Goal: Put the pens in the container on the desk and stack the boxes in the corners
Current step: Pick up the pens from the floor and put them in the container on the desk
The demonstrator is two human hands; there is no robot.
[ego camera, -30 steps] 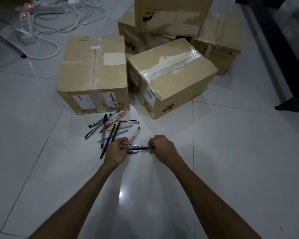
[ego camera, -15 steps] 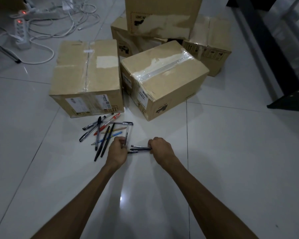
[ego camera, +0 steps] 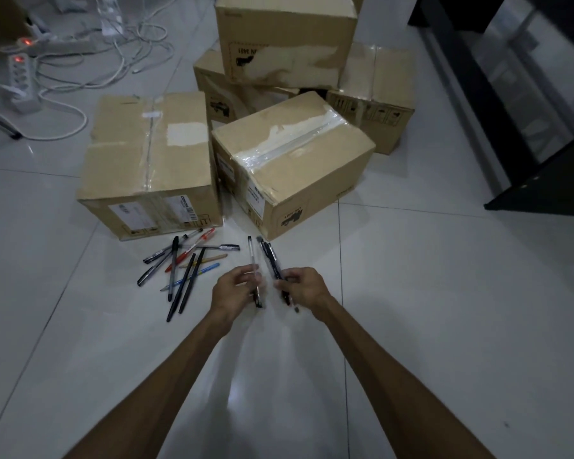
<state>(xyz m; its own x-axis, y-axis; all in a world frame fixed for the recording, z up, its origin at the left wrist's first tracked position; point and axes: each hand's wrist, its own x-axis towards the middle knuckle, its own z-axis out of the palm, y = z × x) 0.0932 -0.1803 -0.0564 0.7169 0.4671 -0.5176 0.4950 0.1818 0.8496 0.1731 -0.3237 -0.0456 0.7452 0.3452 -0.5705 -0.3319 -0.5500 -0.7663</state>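
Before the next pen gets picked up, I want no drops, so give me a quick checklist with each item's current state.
1. Left hand has a firm hold on its clear pen: ok, fingers curled round it.
2. Right hand has the dark pens secured: ok, bunch gripped, tips pointing away.
3. A hand is free to grab more: not ok, both hold pens.
4. Loose pens on the floor within easy reach: ok, beside the left hand.
5. Container in sight: not ok, none visible.
6. Boxes stacked in corners: not ok, clustered on the floor.
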